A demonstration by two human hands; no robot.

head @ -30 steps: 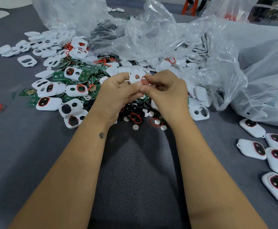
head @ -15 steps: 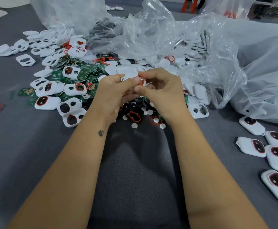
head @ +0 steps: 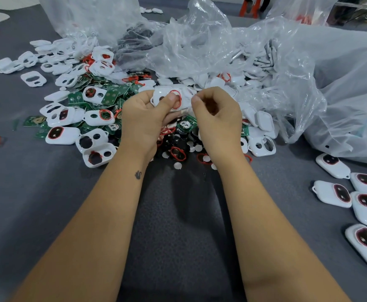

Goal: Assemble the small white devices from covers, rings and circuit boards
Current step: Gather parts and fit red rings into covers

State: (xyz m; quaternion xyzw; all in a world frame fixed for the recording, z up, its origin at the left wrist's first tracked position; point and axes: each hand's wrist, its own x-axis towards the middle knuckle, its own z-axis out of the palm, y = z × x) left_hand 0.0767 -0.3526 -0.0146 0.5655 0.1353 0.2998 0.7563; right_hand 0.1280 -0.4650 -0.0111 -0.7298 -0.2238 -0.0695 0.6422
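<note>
The left hand's (head: 147, 114) grip is closed around a small white plastic cover (head: 164, 95), thumb pressing on a thin red rubber ring (head: 176, 99) that sits at the cover's larger opening. The cover is held in the air, above the middle of a pile of loose parts. The right hand (head: 218, 118) is just beside it, apart from the cover, with its fingers curled and thumb and forefinger pinched together; whether that grip holds anything small cannot be told.

Below the hands, on the grey fabric-covered desk (head: 178, 214), lie scattered white covers, green circuit boards (head: 110, 95), more red rings and small white round discs (head: 177, 165). Crumpled clear plastic bags (head: 200, 46) of more parts sit behind the pile. To the right, well apart, finished white devices (head: 341, 194) with red-rimmed dark windows lie in a group.

The step in hand looks like seating the ring into the cover. The ring is thin and springy, so uneven thumb pressure could leave one side lifted or let it pop out and drop into the pile, where it would be hard to pick out among the other red rings. A twisted ring could also keep a circuit board from sitting flat later.
</note>
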